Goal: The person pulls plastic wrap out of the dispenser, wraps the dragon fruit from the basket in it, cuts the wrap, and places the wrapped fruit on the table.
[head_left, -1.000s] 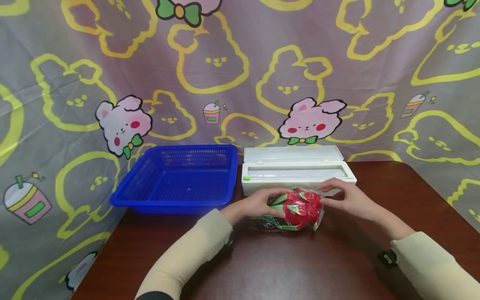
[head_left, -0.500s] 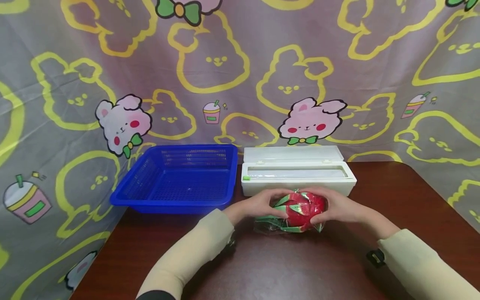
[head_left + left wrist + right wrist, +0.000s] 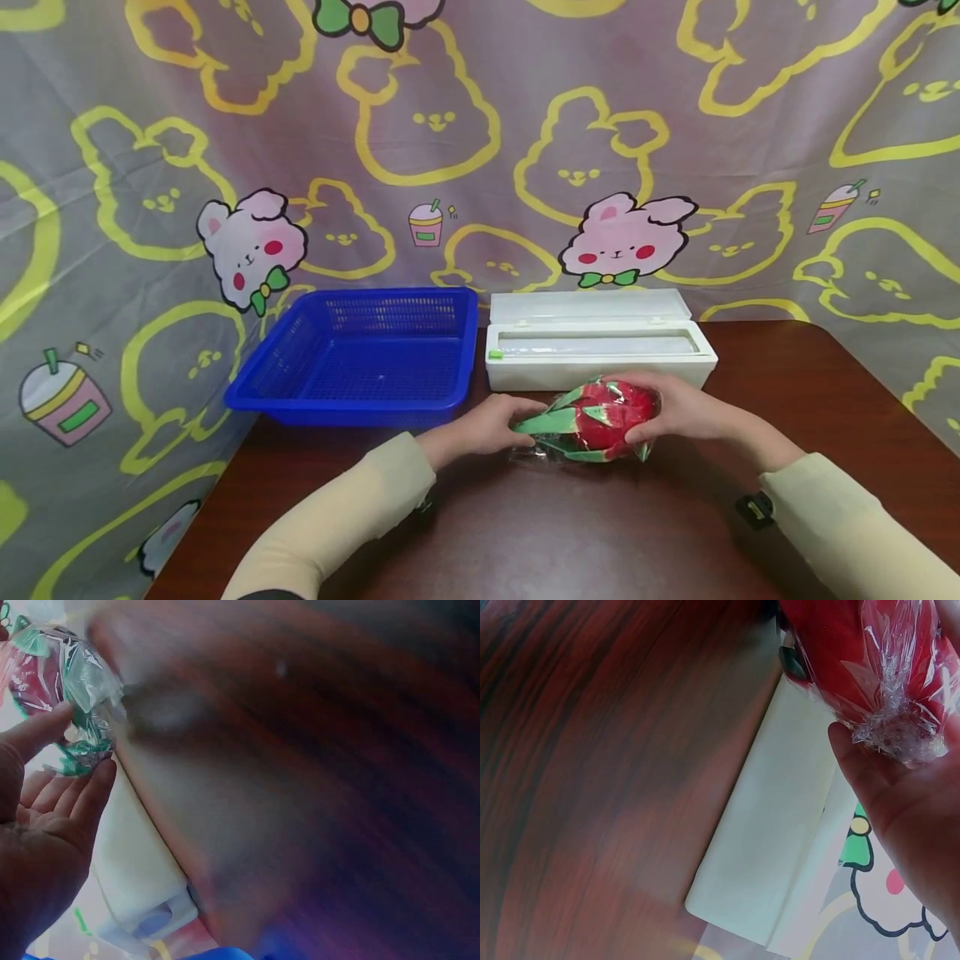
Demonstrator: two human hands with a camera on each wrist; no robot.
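A red dragon fruit point(image 3: 611, 417) with green leaf tips, wrapped in clear film, lies over the table in front of a white box. My right hand point(image 3: 686, 408) grips its rounded red end, thumb at the front and fingers behind. In the right wrist view, bunched film point(image 3: 904, 731) sits against that palm. My left hand point(image 3: 487, 425) is at the green leafy end, thumb and fingers spread apart around the tips. The left wrist view shows its thumb overlapping the film point(image 3: 90, 682), with the other fingers fairly straight below.
Behind the fruit stands a white cling film dispenser point(image 3: 600, 375), its lid point(image 3: 588, 307) raised and a roll inside. To the left is a blue perforated basket point(image 3: 345, 408) with nothing in it. A patterned curtain point(image 3: 465, 150) hangs behind the brown table point(image 3: 570, 533).
The right hand has come in from the right and taken hold of the fruit's red end. My left hand has slid left from the fruit's body to its leaf tips.
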